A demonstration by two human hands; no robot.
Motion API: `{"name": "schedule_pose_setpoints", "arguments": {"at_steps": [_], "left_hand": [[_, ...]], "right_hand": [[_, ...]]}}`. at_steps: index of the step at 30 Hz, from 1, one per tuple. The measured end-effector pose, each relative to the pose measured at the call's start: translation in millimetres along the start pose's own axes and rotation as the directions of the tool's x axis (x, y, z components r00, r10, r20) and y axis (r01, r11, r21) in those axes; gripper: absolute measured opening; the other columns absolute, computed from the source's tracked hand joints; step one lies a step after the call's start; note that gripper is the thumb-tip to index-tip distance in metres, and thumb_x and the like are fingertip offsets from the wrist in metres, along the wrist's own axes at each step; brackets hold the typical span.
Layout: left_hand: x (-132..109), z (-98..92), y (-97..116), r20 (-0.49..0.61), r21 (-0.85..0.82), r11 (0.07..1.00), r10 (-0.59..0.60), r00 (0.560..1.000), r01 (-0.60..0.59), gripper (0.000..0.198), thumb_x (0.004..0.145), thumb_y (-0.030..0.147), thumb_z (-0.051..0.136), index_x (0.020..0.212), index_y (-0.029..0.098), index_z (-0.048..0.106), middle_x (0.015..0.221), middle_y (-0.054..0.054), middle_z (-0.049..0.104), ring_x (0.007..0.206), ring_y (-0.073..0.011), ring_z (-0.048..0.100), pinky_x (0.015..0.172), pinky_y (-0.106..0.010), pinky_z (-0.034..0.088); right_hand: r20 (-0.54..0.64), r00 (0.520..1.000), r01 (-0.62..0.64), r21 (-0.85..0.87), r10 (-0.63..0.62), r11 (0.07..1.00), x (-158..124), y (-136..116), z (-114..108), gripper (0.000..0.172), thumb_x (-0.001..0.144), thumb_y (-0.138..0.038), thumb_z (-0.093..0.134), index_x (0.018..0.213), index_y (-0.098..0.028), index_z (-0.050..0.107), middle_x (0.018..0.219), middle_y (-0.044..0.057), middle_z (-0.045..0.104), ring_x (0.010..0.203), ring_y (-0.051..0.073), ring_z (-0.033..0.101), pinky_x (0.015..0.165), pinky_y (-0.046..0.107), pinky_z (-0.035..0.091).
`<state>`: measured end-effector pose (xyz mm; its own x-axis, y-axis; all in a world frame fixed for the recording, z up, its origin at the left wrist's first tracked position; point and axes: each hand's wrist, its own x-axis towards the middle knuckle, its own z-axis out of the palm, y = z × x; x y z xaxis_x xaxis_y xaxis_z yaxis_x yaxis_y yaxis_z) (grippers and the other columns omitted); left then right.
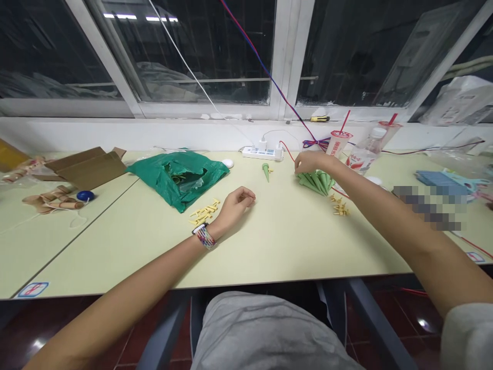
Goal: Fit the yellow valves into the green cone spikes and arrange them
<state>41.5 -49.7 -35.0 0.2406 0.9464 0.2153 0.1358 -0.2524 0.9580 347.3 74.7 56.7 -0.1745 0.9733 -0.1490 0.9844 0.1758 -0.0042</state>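
Note:
My left hand [235, 204] rests on the pale table [292, 241] with its fingers curled in; whether anything is in them stays hidden. Just left of it lies a small heap of yellow pieces [205, 210]. My right hand [310, 162] reaches far forward and is closed on the top of a pile of green cones [318, 182]. A single green cone [266, 171] lies apart, between the two hands. More yellow pieces [340, 206] lie under my right forearm's near side.
A crumpled green plastic bag [177, 177] lies left of centre, an open cardboard box [87, 165] and wooden parts [52, 198] farther left. A white power strip [262, 152], drink cups [339, 142], a bottle [364, 154] and blue items [442, 180] line the back and right.

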Motion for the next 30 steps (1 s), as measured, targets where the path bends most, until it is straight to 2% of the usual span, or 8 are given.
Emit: {"name": "schedule_pose_setpoints", "arguments": {"at_steps": [5,14,17,20,22,24,27,30], "left_hand": [[-1.0,0.5,-2.4,0.004,-0.013,1.0,-0.01,1.0,0.01,0.013,0.082,0.027,0.064,0.092,0.019,0.067,0.095,-0.005,0.071,0.091,-0.0225,0.068,0.089,-0.038,0.051],[-8.1,3.6,-3.6,0.023,0.068,0.997,0.024,0.999,-0.026,0.01,0.086,0.026,0.063,0.094,0.021,0.067,0.093,-0.004,0.07,0.091,-0.0215,0.066,0.085,-0.035,0.049],[-15.1,5.9,-0.2,0.044,0.094,0.994,0.056,0.997,-0.06,0.01,0.091,0.023,0.06,0.098,0.022,0.066,0.096,-0.004,0.07,0.093,-0.0212,0.066,0.087,-0.035,0.05],[-23.0,9.0,6.3,0.087,0.141,0.983,0.105,0.991,-0.117,0.012,0.094,0.02,0.056,0.102,0.023,0.064,0.099,-0.005,0.069,0.092,-0.0211,0.065,0.086,-0.035,0.051],[-27.1,10.9,10.6,0.102,0.197,0.971,0.12,0.988,-0.138,0.015,0.096,0.021,0.057,0.108,0.023,0.063,0.104,-0.006,0.069,0.096,-0.0218,0.065,0.088,-0.036,0.051],[-29.5,12.4,13.3,0.104,0.204,0.97,0.11,0.988,-0.13,0.023,0.098,0.027,0.06,0.121,0.024,0.061,0.112,-0.008,0.069,0.101,-0.0229,0.066,0.092,-0.037,0.051],[-30.0,13.6,13.7,0.098,0.111,0.99,0.071,0.993,-0.082,0.045,0.098,0.038,0.066,0.14,0.027,0.054,0.126,-0.011,0.066,0.105,-0.0236,0.066,0.095,-0.038,0.053],[-28.7,13.6,12.0,0.08,0.053,0.997,0.048,0.996,-0.052,0.054,0.096,0.041,0.07,0.145,0.028,0.053,0.125,-0.01,0.065,0.101,-0.0229,0.066,0.091,-0.036,0.054]], "right_hand": [[0.144,0.99,-0.014,0.036,0.008,0.999,-16.0,4.8,18.8,0.039,0.08,-0.03,0.076,0.118,-0.023,0.079,0.108,0.009,0.078,0.071,0.02,0.071,0.069,0.029,0.05],[0.097,0.994,0.05,-0.069,-0.043,0.996,-38.1,-8.9,20.5,0.025,0.078,-0.025,0.073,0.102,-0.023,0.078,0.104,0.01,0.076,0.087,0.025,0.069,0.067,0.03,0.043],[0.004,0.994,0.104,0.074,-0.105,0.992,-52.9,-18.5,15.2,0.015,0.081,-0.03,0.071,0.093,-0.023,0.076,0.097,0.008,0.075,0.079,0.022,0.066,0.063,0.029,0.04],[-0.186,0.966,0.225,0.275,-0.178,0.935,-67.2,-36.5,24.2,0.01,0.083,-0.031,0.069,0.088,-0.022,0.071,0.081,0.004,0.072,0.07,0.018,0.062,0.061,0.028,0.037],[-0.307,0.925,0.352,0.462,-0.225,0.814,-72.9,-53.2,39.1,0.012,0.084,-0.033,0.069,0.087,-0.021,0.068,0.07,0.0,0.066,0.064,0.016,0.058,0.062,0.028,0.038],[-0.376,0.9,0.43,0.686,-0.219,0.587,-75.1,-71.1,57.6,0.025,0.084,-0.044,0.073,0.086,-0.021,0.065,0.066,-0.002,0.062,0.061,0.014,0.056,0.061,0.027,0.04],[-0.279,0.927,0.342,0.903,-0.25,0.262,-75.0,-93.2,83.4,0.04,0.079,-0.056,0.08,0.087,-0.021,0.063,0.061,-0.005,0.057,0.053,0.013,0.052,0.054,0.026,0.041],[-0.192,0.929,0.228,0.97,-0.317,0.081,-75.7,-105.5,98.6,0.043,0.076,-0.055,0.085,0.093,-0.02,0.066,0.064,-0.004,0.061,0.054,0.013,0.058,0.054,0.026,0.047]]}}
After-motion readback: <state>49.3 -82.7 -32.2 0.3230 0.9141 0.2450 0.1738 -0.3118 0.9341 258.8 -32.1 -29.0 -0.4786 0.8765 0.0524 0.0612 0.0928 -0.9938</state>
